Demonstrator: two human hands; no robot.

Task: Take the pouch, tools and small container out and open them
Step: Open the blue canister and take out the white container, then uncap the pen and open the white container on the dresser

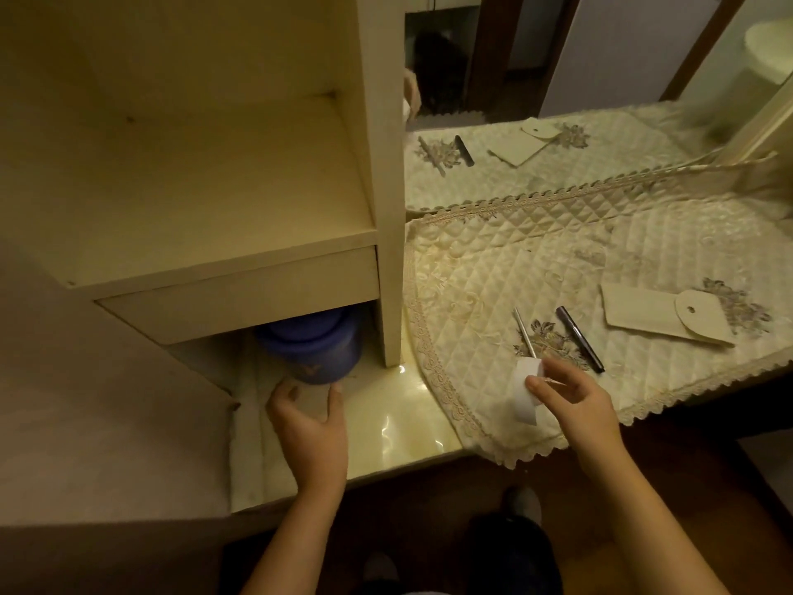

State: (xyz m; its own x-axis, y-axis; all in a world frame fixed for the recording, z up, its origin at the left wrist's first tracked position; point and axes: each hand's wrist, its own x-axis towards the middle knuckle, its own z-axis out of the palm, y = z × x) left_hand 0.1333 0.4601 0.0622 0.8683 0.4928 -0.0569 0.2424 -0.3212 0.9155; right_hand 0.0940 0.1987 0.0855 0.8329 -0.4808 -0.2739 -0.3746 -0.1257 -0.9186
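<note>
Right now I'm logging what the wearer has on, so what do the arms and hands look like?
Both forearms are bare to the frame's edge, with no sleeves in view. The left hand and right hand show no gloves, rings, watch or markings.

No readable text, numbers or brand names anywhere. The blue container under the shelf carries a small pale mark low on its front, too blurred to tell whether it is a logo or lettering. The white paper strip in the right hand looks blank on the side that shows. The cream pouch and the dark pen-like tool on the quilted cloth show no print.
</note>
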